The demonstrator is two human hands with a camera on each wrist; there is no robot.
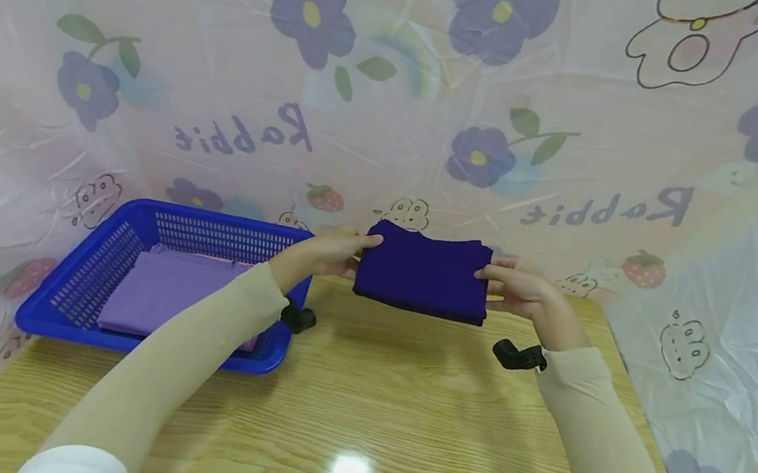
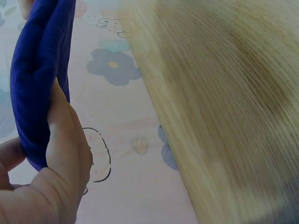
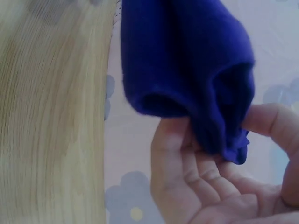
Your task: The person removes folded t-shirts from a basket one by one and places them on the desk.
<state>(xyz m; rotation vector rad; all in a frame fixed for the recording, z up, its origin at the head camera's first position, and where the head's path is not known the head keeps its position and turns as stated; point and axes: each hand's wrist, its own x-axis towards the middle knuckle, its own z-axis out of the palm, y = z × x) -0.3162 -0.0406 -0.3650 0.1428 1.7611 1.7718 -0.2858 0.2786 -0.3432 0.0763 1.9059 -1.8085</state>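
Observation:
A folded dark purple-blue cloth (image 1: 424, 272), perhaps a garment, is held up above the far part of the table by both hands. At its left end my left hand (image 1: 340, 252) pinches it, the thumb on the near face and the fingers behind. My right hand (image 1: 520, 288) grips the right end in the same way. In the left wrist view the cloth (image 2: 39, 70) stands on edge between thumb and fingers. Its folded layers show in the right wrist view, where the cloth (image 3: 182, 60) lies between the thumb and the fingers (image 3: 170, 144).
A blue plastic basket (image 1: 149, 349) stands on the left of the wooden table (image 1: 393, 417), with folded lilac cloth (image 1: 167, 292) inside. My left forearm passes over its right side. A patterned curtain (image 1: 402, 105) hangs behind the table and along its sides.

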